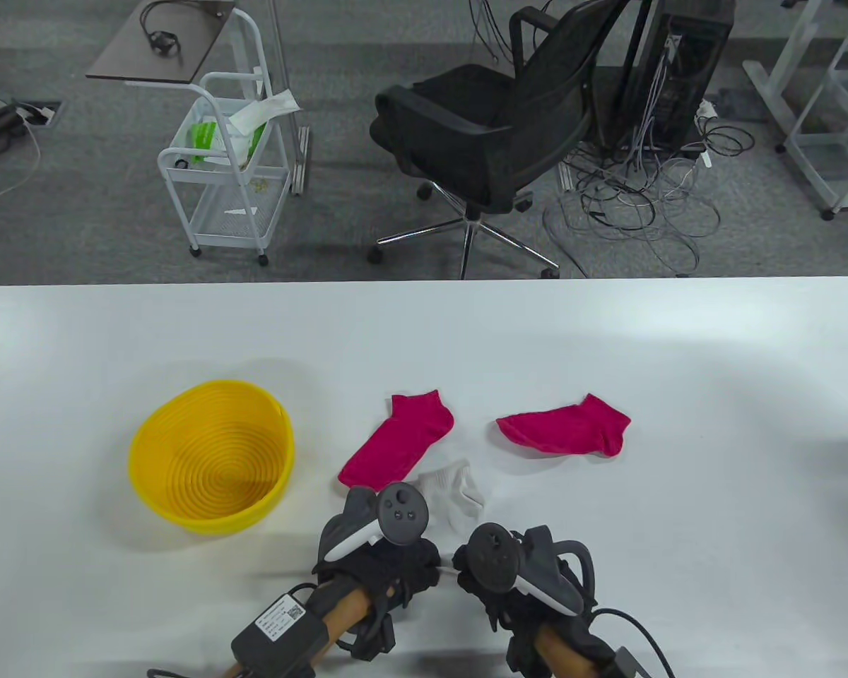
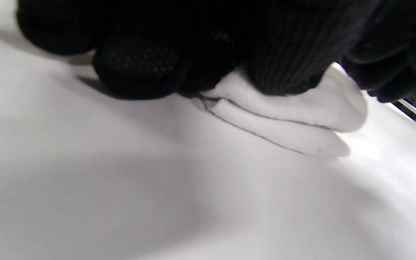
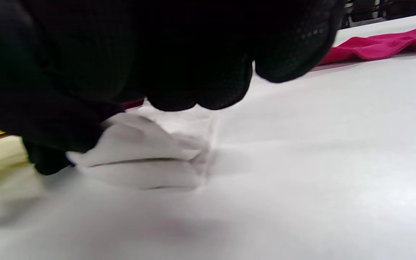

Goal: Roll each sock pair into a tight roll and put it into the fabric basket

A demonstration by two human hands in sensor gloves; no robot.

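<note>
A white sock pair (image 1: 456,491) lies on the white table, its near end under both hands. My left hand (image 1: 396,565) grips that end with curled fingers; the left wrist view shows the white socks (image 2: 302,115) folded in layers under the gloved fingers (image 2: 139,68). My right hand (image 1: 491,586) grips the same end from the right; its fingers (image 3: 200,83) curl over the white sock fold (image 3: 139,159). Two pink socks lie apart beyond: one (image 1: 399,441) at centre, one (image 1: 569,427) to the right. The yellow basket (image 1: 184,508) stands at left, with nothing in it.
The table's far edge (image 1: 424,284) runs across the middle of the table view. Beyond it stand an office chair (image 1: 495,120), a white cart (image 1: 226,162) and tangled cables (image 1: 643,191) on the floor.
</note>
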